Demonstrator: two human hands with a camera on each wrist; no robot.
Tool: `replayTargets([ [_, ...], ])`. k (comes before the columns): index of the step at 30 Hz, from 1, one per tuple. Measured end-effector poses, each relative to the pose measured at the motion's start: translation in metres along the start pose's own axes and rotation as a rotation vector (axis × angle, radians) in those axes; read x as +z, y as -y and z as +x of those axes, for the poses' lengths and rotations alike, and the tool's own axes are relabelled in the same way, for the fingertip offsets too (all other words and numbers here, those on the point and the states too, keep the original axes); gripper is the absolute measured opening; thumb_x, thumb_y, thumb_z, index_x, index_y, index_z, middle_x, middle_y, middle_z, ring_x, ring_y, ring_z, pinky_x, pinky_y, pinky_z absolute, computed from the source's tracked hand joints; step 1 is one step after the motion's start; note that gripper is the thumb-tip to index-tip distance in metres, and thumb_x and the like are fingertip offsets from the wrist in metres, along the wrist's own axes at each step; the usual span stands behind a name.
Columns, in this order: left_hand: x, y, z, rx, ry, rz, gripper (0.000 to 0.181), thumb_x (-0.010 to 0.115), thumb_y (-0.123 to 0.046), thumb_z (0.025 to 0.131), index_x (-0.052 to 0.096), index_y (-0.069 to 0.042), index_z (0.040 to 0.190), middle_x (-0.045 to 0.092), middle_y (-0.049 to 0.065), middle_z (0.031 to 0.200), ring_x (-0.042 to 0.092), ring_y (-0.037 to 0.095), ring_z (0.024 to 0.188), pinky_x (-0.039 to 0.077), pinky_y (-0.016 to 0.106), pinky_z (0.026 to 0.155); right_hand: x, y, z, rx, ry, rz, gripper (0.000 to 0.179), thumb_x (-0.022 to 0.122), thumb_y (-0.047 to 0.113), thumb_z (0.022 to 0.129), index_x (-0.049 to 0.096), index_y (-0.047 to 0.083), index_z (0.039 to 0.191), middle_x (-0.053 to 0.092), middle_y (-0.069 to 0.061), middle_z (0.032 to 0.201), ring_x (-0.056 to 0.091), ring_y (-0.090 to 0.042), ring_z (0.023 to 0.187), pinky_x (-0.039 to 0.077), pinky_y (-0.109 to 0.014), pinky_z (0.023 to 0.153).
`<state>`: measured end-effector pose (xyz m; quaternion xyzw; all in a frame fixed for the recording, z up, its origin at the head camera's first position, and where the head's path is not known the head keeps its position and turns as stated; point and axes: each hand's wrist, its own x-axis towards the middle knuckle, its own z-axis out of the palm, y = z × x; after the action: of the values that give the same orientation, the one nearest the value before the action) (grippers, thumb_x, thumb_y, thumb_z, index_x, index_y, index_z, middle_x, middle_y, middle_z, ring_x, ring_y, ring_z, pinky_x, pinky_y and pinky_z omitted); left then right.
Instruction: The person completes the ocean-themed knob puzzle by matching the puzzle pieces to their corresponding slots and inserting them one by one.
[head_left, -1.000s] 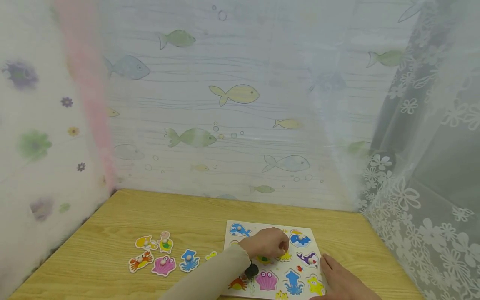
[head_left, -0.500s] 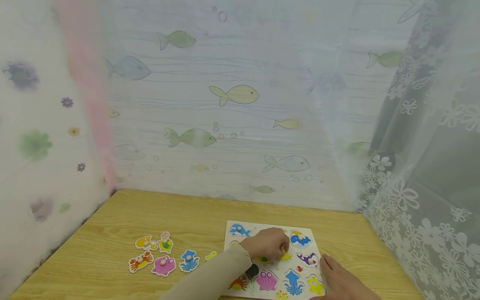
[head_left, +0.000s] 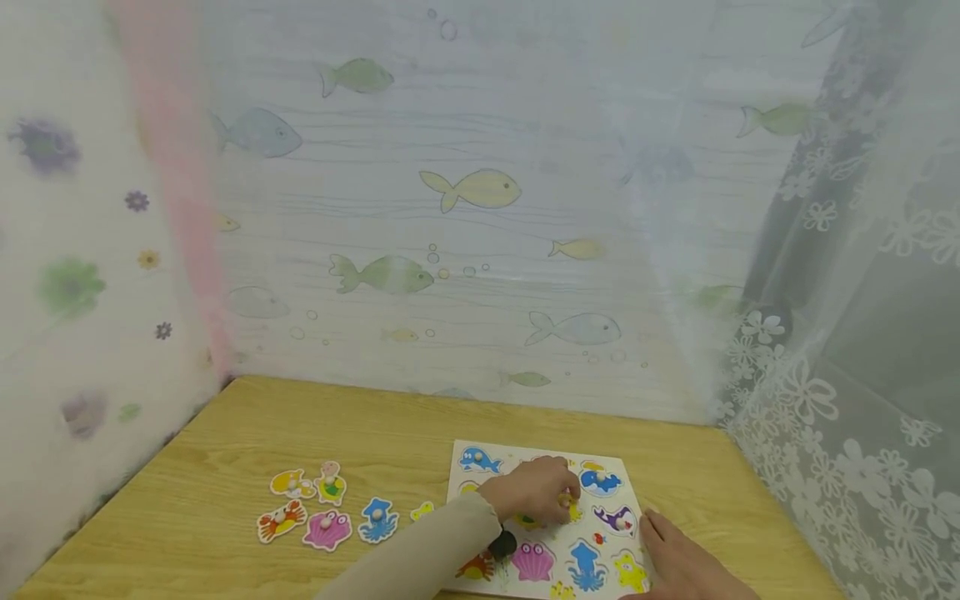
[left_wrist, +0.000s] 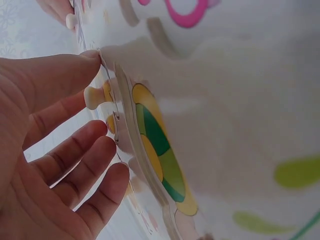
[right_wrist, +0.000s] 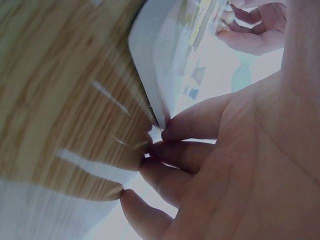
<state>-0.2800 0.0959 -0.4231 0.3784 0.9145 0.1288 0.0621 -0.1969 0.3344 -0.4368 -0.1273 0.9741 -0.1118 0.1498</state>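
A white knobbed puzzle board (head_left: 532,452) with sea-animal shapes lies on the wooden table. My left hand (head_left: 534,492) reaches over its middle, at a yellow piece (head_left: 575,510). In the left wrist view, a wooden knob (left_wrist: 93,98) stands free between thumb and fingers, whose tips touch the board or piece edges; exact contact is unclear. Nearby is a green-and-yellow turtle shape (left_wrist: 159,150). With fingers extended, my right hand (head_left: 686,560) rests against the board's right edge, and its fingertips (right_wrist: 172,129) meet edge and tabletop in the right wrist view.
Loose knobbed pieces lie left of the board: a crab (head_left: 282,522), a pink shell (head_left: 327,531), a blue squid (head_left: 378,521), a turtle (head_left: 331,484), a yellow-orange piece (head_left: 291,484) and a partly hidden yellow one (head_left: 422,510). Fish-print curtains stand behind the table (head_left: 360,417).
The fingers of my left hand have shifted slightly and loosened around the yellow piece, whose knob area now shows more in the head view. My right hand stays put.
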Motion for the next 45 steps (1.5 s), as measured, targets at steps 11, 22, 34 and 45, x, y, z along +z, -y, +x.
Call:
replayTargets([
  [11, -0.007, 0.008, -0.012, -0.013, 0.000, -0.018, 0.028, 0.074, -0.028, 0.082, 0.070, -0.025, 0.109, 0.055, -0.011, 0.095, 0.049, 0.003, 0.083, 0.044, 0.021, 0.073, 0.002, -0.001, 0.000, -0.028, -0.014, -0.022, 0.117, 0.068, 0.069, 0.070, 0.028, -0.016, 0.141, 0.028, -0.032, 0.145, 0.034, -0.046, 0.130, 0.037, -0.058, 0.096],
  [22, -0.023, 0.035, -0.051, 0.033, -0.078, -0.023, 0.025, 0.071, -0.030, 0.086, 0.068, -0.021, 0.109, 0.059, -0.008, 0.096, 0.054, 0.002, 0.082, 0.045, 0.021, 0.070, 0.000, -0.001, 0.000, 0.020, -0.007, -0.044, 0.116, 0.068, 0.069, 0.069, 0.031, -0.015, 0.140, 0.029, -0.032, 0.144, 0.035, -0.045, 0.130, 0.035, -0.059, 0.098],
  [34, -0.042, 0.074, -0.116, 0.005, -0.177, -0.005, 0.025, 0.070, -0.027, 0.087, 0.067, -0.016, 0.109, 0.059, -0.003, 0.097, 0.057, 0.011, 0.085, 0.047, 0.027, 0.071, 0.000, -0.006, -0.002, -0.092, 0.009, -0.118, 0.112, 0.064, 0.068, 0.074, 0.031, -0.017, 0.139, 0.028, -0.034, 0.144, 0.030, -0.046, 0.133, 0.036, -0.056, 0.098],
  [45, -0.050, 0.113, -0.162, -0.069, -0.222, 0.018, 0.024, 0.070, -0.023, 0.086, 0.066, -0.013, 0.108, 0.058, -0.001, 0.095, 0.058, 0.016, 0.085, 0.048, 0.032, 0.070, -0.001, -0.007, -0.002, -0.117, 0.024, -0.112, 0.110, 0.064, 0.067, 0.075, 0.031, -0.017, 0.139, 0.027, -0.035, 0.144, 0.029, -0.047, 0.133, 0.035, -0.057, 0.098],
])
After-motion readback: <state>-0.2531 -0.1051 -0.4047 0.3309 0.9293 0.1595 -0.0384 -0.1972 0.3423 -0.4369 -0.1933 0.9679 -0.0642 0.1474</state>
